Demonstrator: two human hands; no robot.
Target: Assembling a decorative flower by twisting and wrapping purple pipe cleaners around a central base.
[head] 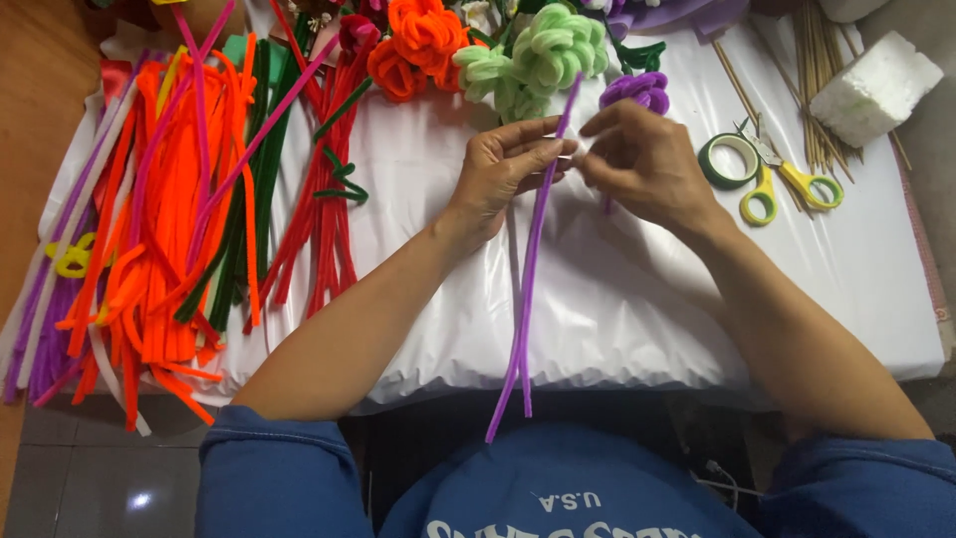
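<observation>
My left hand (pixel 506 169) and my right hand (pixel 642 159) meet above the white table cover (pixel 617 299), both pinching long purple pipe cleaners (pixel 530 269). The strands run from the fingertips down past the table's front edge toward my lap. One purple end sticks up past my fingers toward a light green pipe-cleaner flower (pixel 543 55). A small purple curled flower (pixel 637 92) lies just behind my right hand.
A big pile of orange, pink, green, red and purple pipe cleaners (pixel 169 209) covers the left side. Orange flowers (pixel 418 40) lie at the back. Green tape roll (pixel 729 159), yellow-handled scissors (pixel 787 179), wooden sticks (pixel 817 70) and a white foam block (pixel 876 85) sit at the right.
</observation>
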